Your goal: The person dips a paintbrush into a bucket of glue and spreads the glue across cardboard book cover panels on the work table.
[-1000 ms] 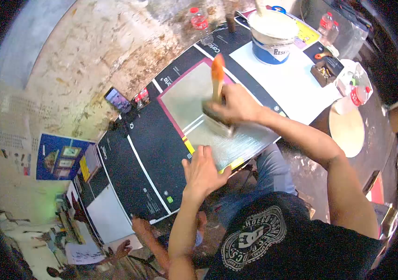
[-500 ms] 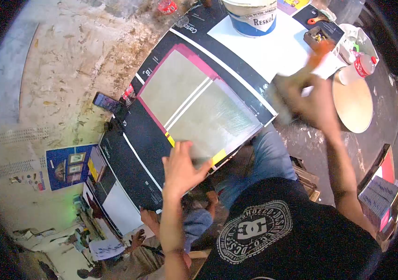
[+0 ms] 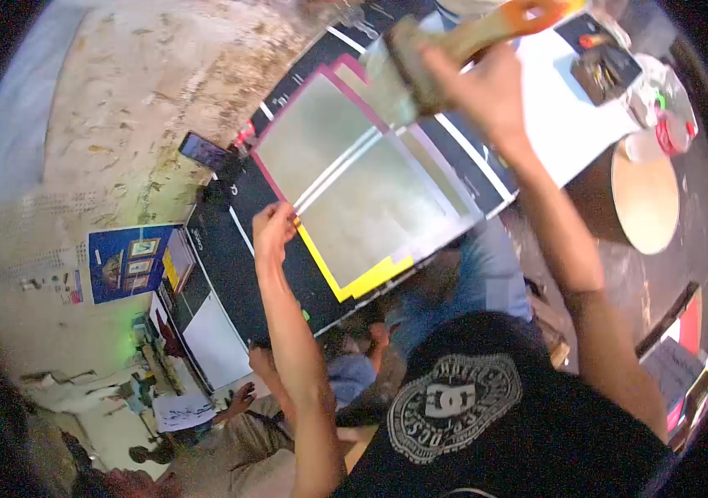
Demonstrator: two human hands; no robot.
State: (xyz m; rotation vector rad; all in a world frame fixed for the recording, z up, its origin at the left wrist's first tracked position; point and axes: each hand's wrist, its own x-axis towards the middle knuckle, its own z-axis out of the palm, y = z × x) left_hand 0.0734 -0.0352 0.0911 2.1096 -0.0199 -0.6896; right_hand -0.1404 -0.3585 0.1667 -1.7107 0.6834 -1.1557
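In my right hand point(image 3: 491, 95) is a wide paintbrush point(image 3: 414, 66) with an orange-tipped handle. Its blurred bristles are over the upper right edge of a pale grey printed sheet point(image 3: 370, 195); whether they touch it I cannot tell. Pink and yellow borders edge the sheet, and two white strips cross its middle. Another pink-edged layer shows from under its upper right side. My left hand point(image 3: 275, 231) is closed on the sheet's left edge, by the ends of the white strips. Black sheeting with white lettering point(image 3: 258, 257) lies beneath.
A phone point(image 3: 203, 151) lies at the table's far left edge. To the right are white paper point(image 3: 544, 124), a dark tray point(image 3: 607, 75), a red-labelled bottle point(image 3: 665, 139) and a round tan-topped drum point(image 3: 646, 199). Another person's hand point(image 3: 242, 400) is at lower left.
My right hand has swung the brush leftward, from the right side to over the sheet. My left hand has moved up and left from the lower yellow edge and closed on the left edge.
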